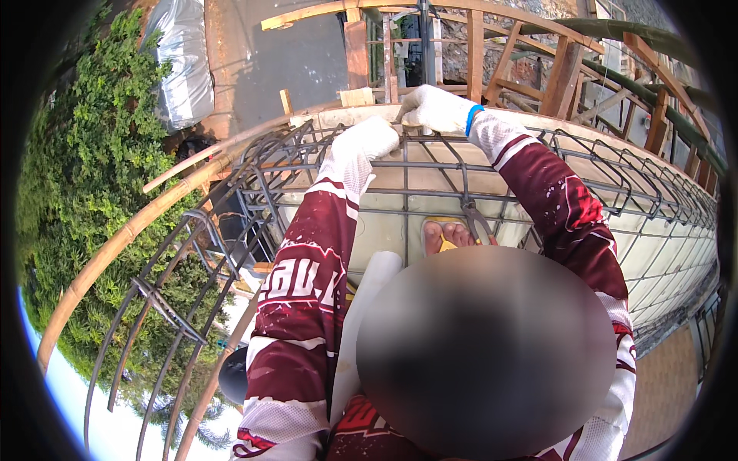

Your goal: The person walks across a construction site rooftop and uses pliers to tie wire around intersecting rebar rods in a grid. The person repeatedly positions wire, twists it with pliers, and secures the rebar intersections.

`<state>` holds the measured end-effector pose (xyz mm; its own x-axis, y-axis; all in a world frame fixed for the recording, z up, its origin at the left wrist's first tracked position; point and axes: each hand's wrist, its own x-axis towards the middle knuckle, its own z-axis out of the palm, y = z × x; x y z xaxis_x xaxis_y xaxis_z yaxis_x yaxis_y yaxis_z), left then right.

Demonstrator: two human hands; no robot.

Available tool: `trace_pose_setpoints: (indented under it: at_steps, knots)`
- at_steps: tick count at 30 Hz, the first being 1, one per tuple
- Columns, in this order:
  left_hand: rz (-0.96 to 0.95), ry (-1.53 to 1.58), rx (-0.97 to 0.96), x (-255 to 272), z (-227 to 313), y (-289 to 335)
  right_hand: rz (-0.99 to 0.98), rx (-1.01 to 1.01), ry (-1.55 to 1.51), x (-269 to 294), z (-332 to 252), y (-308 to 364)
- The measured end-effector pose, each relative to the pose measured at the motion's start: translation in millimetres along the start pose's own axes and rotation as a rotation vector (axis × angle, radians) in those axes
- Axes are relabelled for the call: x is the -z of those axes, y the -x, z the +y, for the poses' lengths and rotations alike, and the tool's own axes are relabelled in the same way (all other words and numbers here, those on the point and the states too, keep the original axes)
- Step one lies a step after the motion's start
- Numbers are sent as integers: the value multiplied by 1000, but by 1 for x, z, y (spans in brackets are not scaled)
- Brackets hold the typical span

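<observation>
My left hand (370,139), in a white glove, is closed at the far edge of a rebar grid (430,164). What its fingers hold, if anything, is hidden. Just right of it and slightly farther off, my right hand (438,110), also white-gloved with a blue band at the wrist, bends down over the grid's far bars. Its fingers are curled together, and whatever is in them is too small or covered to name. A pair of pincers (478,221) rests on the grid below my hands, beside my foot in a yellow sandal (446,233).
Pale formwork panels (653,238) lie under the rebar. Long bars (165,315) stick out at the left near a bamboo pole (100,261). Timber framing (565,77) stands beyond the far edge, above a drop to the ground. Leafy trees (100,161) grow at left.
</observation>
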<state>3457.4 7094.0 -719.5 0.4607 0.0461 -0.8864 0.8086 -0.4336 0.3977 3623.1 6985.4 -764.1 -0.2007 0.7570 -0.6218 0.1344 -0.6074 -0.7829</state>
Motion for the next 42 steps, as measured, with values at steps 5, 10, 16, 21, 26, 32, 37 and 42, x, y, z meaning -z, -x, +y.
trace_pose_setpoints:
  at_steps: [5,10,16,21,26,32,37,42]
  knots:
    - [43,-207,43,6,-3,-5,-82,20,179,3,-8,8]
    - [242,-372,-13,8,-14,-12,86,252,456,-8,-6,8]
    - [441,-572,-157,17,9,-8,129,586,1047,-17,6,3]
    - [406,-904,-303,49,32,-8,171,814,936,-13,9,3]
    - [580,-1052,-462,64,47,-7,186,820,1039,-16,3,-4]
    - [1187,-601,-615,60,57,3,229,554,1068,-20,-14,6]
    - [1167,-453,-389,61,23,36,14,96,934,-17,-32,0]
    - [843,-463,-132,42,-18,73,-295,-308,377,2,-40,-13]
